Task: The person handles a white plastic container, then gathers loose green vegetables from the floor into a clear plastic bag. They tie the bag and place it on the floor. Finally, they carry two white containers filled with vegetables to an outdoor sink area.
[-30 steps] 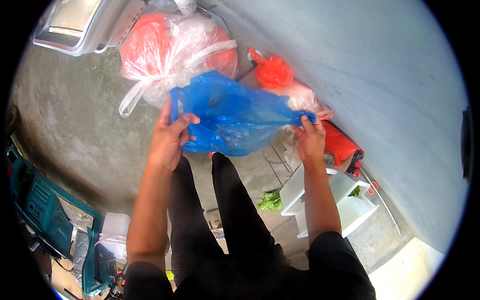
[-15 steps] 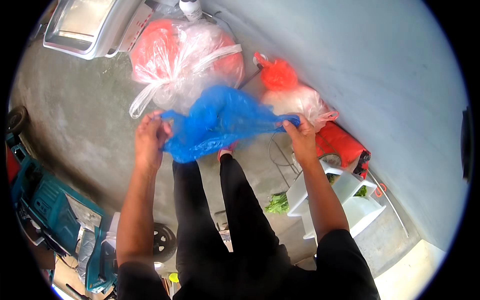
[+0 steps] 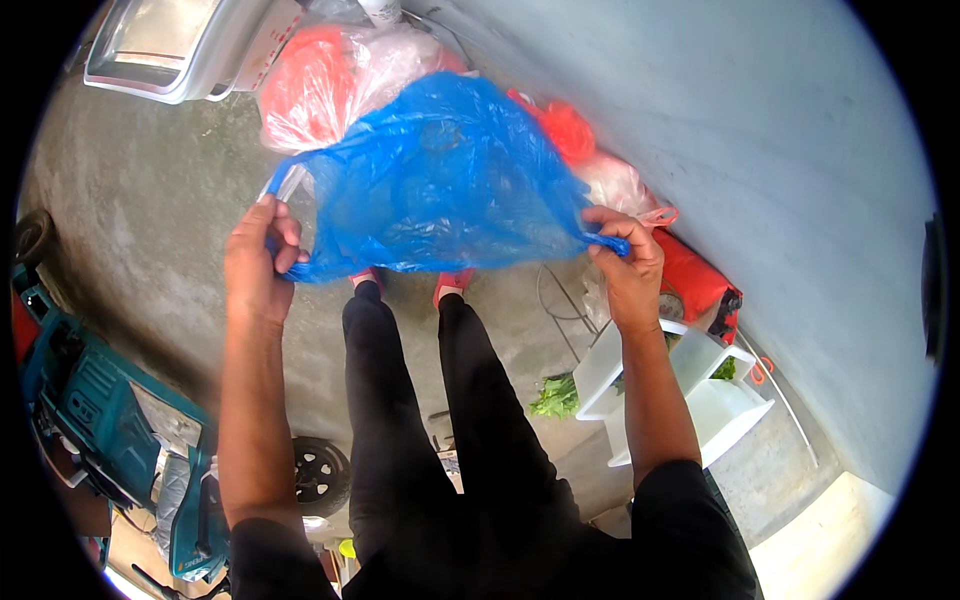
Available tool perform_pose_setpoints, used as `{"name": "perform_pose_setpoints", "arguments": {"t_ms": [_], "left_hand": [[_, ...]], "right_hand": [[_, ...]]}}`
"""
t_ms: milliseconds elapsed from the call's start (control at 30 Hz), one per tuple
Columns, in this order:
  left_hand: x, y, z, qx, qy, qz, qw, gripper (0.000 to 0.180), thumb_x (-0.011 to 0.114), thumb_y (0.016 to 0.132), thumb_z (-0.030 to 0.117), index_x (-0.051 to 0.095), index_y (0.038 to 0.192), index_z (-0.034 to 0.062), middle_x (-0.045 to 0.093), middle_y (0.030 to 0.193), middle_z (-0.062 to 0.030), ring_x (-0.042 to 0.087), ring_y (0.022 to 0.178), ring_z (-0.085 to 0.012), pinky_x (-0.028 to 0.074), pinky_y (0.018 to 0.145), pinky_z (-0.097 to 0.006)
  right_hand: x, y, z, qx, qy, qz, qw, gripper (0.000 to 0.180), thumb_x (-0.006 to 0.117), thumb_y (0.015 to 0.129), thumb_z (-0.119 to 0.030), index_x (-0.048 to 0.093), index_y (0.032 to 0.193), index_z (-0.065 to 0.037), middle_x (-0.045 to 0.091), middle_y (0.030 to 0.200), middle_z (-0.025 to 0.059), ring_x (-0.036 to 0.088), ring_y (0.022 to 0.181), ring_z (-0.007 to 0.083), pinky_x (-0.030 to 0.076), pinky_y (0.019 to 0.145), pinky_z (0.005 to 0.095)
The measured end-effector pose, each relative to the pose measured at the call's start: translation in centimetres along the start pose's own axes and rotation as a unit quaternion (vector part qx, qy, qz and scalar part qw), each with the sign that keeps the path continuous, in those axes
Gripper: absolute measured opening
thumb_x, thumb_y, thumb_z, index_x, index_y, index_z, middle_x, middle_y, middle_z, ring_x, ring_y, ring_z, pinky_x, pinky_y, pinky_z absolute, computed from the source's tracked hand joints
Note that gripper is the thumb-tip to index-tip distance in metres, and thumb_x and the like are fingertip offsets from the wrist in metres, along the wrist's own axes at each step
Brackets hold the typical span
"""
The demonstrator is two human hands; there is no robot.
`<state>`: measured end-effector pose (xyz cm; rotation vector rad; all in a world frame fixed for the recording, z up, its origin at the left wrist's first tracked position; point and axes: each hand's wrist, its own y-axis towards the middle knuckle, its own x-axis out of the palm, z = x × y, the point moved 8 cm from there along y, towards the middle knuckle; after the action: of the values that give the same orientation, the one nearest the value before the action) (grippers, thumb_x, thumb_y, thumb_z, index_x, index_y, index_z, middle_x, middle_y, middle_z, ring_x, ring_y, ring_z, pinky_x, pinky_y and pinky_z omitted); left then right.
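A thin blue plastic bag (image 3: 440, 190) is spread wide in the air in front of me, billowing away from my body. My left hand (image 3: 262, 255) is closed on its left handle, the loop running up past my fingers. At the other side my right hand (image 3: 628, 258) pinches the bunched right handle, with a short blue end sticking out beyond the fingertips. Behind the blue bag, and partly covered by it, sits a big clear bag with red bags inside (image 3: 320, 95). To its right lie a red plastic bag (image 3: 568, 130) and a whitish bag (image 3: 615, 185).
White plastic bins (image 3: 170, 60) stand at the far left. Along the right wall are a red sack (image 3: 690, 275) and a white rack (image 3: 735, 415) with leafy greens (image 3: 556, 397) beside it. A teal three-wheeler or scooter (image 3: 110, 410) stands at the left, near a black wheel (image 3: 322, 475).
The blue bag has gone from crumpled to spread out and filled with air, rising farther from me. My hands have moved apart, the left outward and slightly up, the right outward.
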<state>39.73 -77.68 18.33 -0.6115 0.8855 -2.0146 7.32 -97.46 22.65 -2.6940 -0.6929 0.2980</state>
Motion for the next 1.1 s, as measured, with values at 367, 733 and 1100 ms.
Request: {"name": "perform_pose_setpoints", "arguments": {"t_ms": [367,733,1100], "left_hand": [[1.9,1.2,2.6,0.002,-0.236,-0.146,0.961,0.025,0.044,0.09,0.02,0.055,0.104,0.0021,0.054,0.073,-0.0011,0.038,0.048,-0.0083,0.042,0.057,-0.028],[3.5,0.1,3.0,0.048,-0.194,-0.13,0.971,0.038,0.043,0.091,0.021,0.038,0.128,0.0143,0.057,0.106,-0.0125,0.046,0.059,-0.0119,0.047,0.068,-0.033],[9.0,-4.5,2.5,0.163,0.19,-0.121,0.961,0.06,0.05,0.088,0.018,0.018,0.139,0.0134,0.058,0.104,-0.0087,0.05,0.063,-0.0065,0.044,0.053,-0.018]], "right_hand": [[0.5,2.3,-2.3,-0.002,0.045,0.016,0.999,0.019,0.052,0.072,0.01,0.056,0.087,-0.001,0.058,0.104,0.0113,0.052,0.099,0.0172,0.044,0.083,0.0309],[-0.4,3.2,-1.7,0.006,0.048,0.021,0.999,0.015,0.058,0.076,0.005,0.06,0.09,-0.001,0.058,0.1,0.0039,0.05,0.089,0.0106,0.048,0.075,0.0259],[-3.0,2.5,0.4,-0.082,-0.262,0.021,0.961,0.024,0.062,0.072,0.001,0.059,0.095,-0.003,0.056,0.103,0.0057,0.052,0.094,0.0178,0.045,0.081,0.0301]]}}
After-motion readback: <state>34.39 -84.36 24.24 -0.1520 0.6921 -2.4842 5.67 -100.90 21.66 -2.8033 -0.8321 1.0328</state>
